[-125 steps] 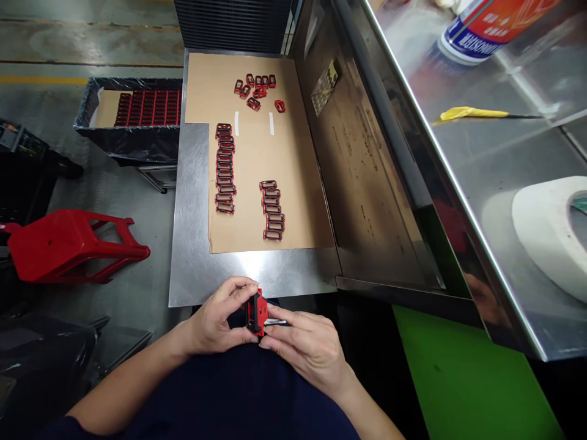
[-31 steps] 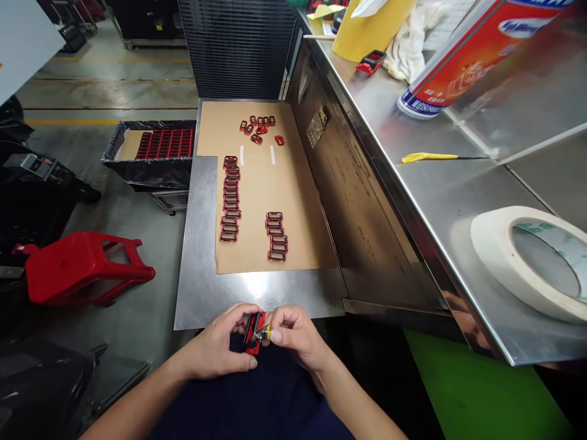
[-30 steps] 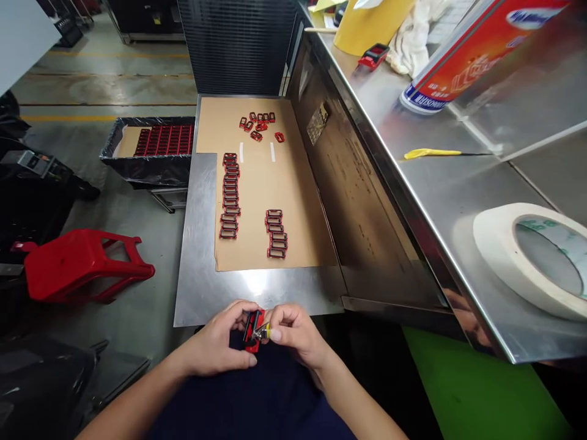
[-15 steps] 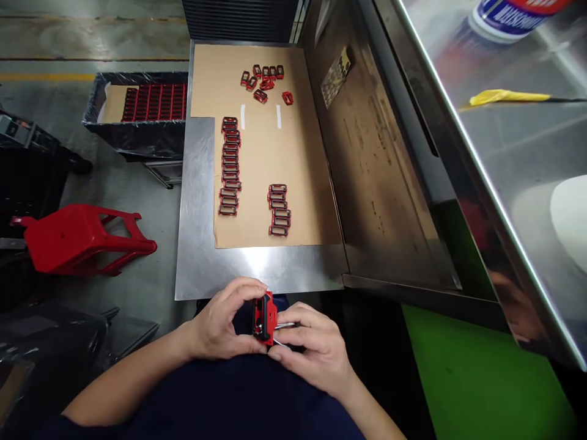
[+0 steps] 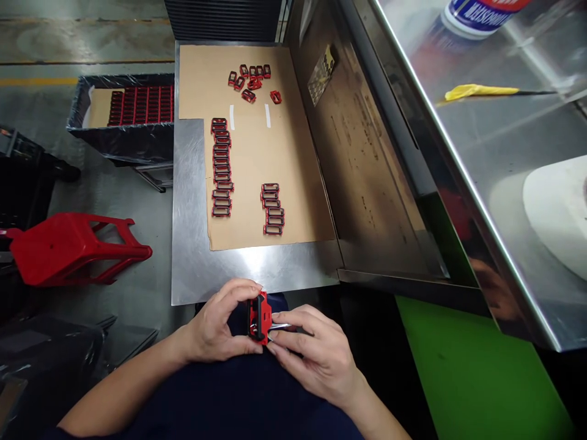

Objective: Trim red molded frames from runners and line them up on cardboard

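Observation:
Both my hands are close together at the bottom middle of the view, just below the steel table's front edge. My left hand point(image 5: 220, 321) is shut around a red plastic frame part point(image 5: 259, 318) with a black inner face. My right hand point(image 5: 316, 357) holds a thin metal tool point(image 5: 282, 327), whose tip meets the part at its right side. The fingers hide the exact contact point. Further away on a cardboard sheet point(image 5: 293, 153) lie two columns of similar red frames point(image 5: 221, 168) point(image 5: 272, 208) and a loose cluster point(image 5: 247, 79).
The cardboard lies on a steel table point(image 5: 192, 183). At left stand a black-lined bin of packed red frames point(image 5: 137, 143) and a toppled red stool point(image 5: 73, 250). At right, a raised steel bench point(image 5: 504, 201) carries a yellow-handled tool point(image 5: 477, 91), a tape roll point(image 5: 559, 208) and a can point(image 5: 477, 18).
My view has tilted down, so the bench items at the top right have left the frame. The red part now stands more upright, and my right hand has shifted lower and flatter around the tool.

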Available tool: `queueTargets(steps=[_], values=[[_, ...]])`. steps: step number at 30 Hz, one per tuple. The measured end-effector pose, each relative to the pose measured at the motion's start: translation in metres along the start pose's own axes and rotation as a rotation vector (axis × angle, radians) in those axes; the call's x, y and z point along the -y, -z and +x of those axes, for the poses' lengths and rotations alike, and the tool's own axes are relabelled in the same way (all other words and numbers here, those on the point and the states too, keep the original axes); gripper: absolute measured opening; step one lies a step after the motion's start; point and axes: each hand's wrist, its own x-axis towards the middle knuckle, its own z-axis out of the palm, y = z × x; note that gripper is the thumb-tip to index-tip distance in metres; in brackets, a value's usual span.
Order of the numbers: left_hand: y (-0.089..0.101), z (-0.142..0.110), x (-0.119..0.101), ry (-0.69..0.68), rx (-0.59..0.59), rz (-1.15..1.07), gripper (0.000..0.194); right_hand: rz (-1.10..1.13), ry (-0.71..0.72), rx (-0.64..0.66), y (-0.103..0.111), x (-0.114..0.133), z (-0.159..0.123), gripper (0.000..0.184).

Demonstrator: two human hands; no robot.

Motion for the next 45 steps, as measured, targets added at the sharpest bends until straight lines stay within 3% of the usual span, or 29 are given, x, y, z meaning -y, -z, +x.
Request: queueTargets(steps=[20, 28, 38, 41, 45], values=[[0.001, -0.006, -0.002, 0.047, 0.030, 0.128, 0.080, 0.025, -0.026, 0.126, 0.003, 0.002, 0.005, 0.013], [0.001, -0.009, -0.003, 0.084, 0.048, 0.134, 0.078, 0.048, -0.003, 0.119, 0.000, 0.006, 0.007, 0.006], [0.000, -0.014, 0.001, 0.182, 0.048, 0.063, 0.077, 0.039, -0.030, 0.121, -0.001, 0.008, 0.006, 0.014], [-0.002, -0.017, 0.004, 0.223, 0.015, -0.043, 0.075, 0.055, -0.116, 0.008, -0.001, 0.003, 0.003, 0.012], [-0.006, -0.022, 0.006, 0.290, -0.067, -0.268, 0.072, 0.080, -0.379, -0.097, -0.003, -0.009, -0.007, 0.008]])
